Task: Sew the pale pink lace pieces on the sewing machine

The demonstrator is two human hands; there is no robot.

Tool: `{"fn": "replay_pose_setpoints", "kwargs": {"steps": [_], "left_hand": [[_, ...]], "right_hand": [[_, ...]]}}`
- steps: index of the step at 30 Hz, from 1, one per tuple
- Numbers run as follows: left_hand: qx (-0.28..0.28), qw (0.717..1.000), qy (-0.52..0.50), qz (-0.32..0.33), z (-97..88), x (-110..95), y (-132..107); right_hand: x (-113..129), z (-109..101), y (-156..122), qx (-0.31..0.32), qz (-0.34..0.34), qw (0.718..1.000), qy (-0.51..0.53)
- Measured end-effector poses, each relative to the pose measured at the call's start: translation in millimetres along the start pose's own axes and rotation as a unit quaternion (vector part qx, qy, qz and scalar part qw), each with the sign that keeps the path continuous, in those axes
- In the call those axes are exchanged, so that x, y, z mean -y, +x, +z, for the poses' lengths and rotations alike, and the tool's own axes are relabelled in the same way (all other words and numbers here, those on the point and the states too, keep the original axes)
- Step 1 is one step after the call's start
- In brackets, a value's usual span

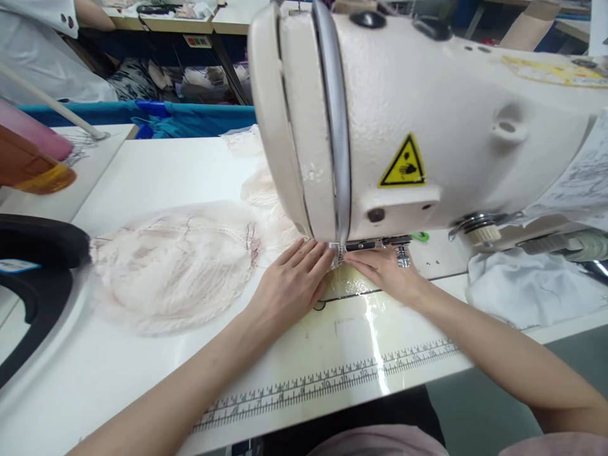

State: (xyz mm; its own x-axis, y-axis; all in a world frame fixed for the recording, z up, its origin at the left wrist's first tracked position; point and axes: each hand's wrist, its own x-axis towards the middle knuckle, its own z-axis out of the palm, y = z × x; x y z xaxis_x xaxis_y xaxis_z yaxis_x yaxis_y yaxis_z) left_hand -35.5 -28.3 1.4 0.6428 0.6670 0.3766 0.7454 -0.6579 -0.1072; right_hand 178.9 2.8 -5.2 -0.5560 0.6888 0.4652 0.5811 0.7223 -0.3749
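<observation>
My left hand [298,273] rests palm down to the left of the sewing machine's needle area, its fingers close together on a strip of pale lace fabric [337,254]. My right hand [387,271] reaches in from the other side, with thumb and forefinger tips closed at the lace's right edge. The lace lies under the presser foot, between both hands' fingertips; the needle is hidden behind the sewing machine head [304,126]. A gathered heap of pale pink sheer fabric [180,266] lies to the left of my left hand.
White cloth [532,288] lies at the right. A ruler strip [327,383] runs along the table's front edge. A black curved object [42,253] and an orange-and-pink item [38,152] stand at the left. Another person's white garment [47,57] shows behind.
</observation>
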Motion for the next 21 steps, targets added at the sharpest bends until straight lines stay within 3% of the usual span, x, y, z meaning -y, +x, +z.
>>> {"fn": "replay_pose_setpoints", "kwargs": {"steps": [12, 21], "left_hand": [[0.009, 1.000, 0.006, 0.017, 2.5, 1.5, -3.6], [-0.015, 0.999, 0.033, 0.010, 3.2, 0.3, -0.6]], "right_hand": [[-5.4, 3.4, -1.2, 0.040, 0.095, 0.995, 0.016], [-12.9, 12.5, 0.2, 0.059, 0.081, 0.994, -0.050]]}}
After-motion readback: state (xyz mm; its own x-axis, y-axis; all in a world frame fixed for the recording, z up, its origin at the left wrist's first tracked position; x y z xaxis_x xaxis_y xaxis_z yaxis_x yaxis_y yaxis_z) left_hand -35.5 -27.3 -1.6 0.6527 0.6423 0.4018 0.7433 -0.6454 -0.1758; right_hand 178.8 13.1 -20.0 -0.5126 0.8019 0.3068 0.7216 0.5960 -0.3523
